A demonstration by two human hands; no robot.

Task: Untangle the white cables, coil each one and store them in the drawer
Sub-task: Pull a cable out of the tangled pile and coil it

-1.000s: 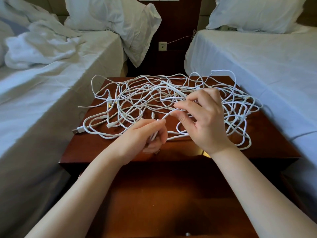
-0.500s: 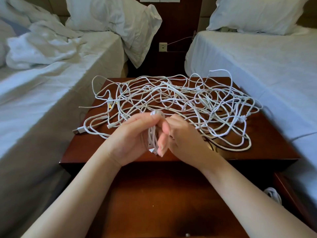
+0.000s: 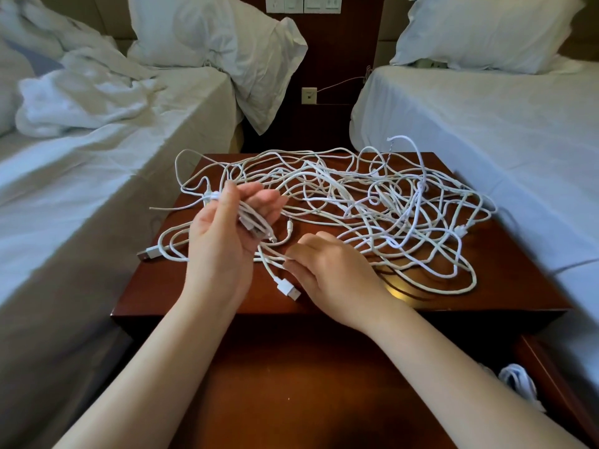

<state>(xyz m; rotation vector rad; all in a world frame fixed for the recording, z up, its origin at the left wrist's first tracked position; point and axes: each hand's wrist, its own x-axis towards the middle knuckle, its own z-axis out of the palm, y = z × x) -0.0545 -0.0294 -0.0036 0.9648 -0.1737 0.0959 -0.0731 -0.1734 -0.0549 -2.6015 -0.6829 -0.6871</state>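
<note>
Currently my left hand [image 3: 223,234] is curled round a part-wound coil [image 3: 256,222], raised over the nightstand [image 3: 162,286]. My right hand [image 3: 334,270] pinches its loose tail, which runs diagonally down to the USB plug [image 3: 288,290], just beside my right fingertips. The tangle [image 3: 405,202] lies beyond on the nightstand.

We find the white cables [image 3: 382,202] sprawled in one tangled heap across the table [image 3: 518,286], a small wound coil [image 3: 256,222] raised near left, a USB plug [image 3: 288,290] nearest.
</note>
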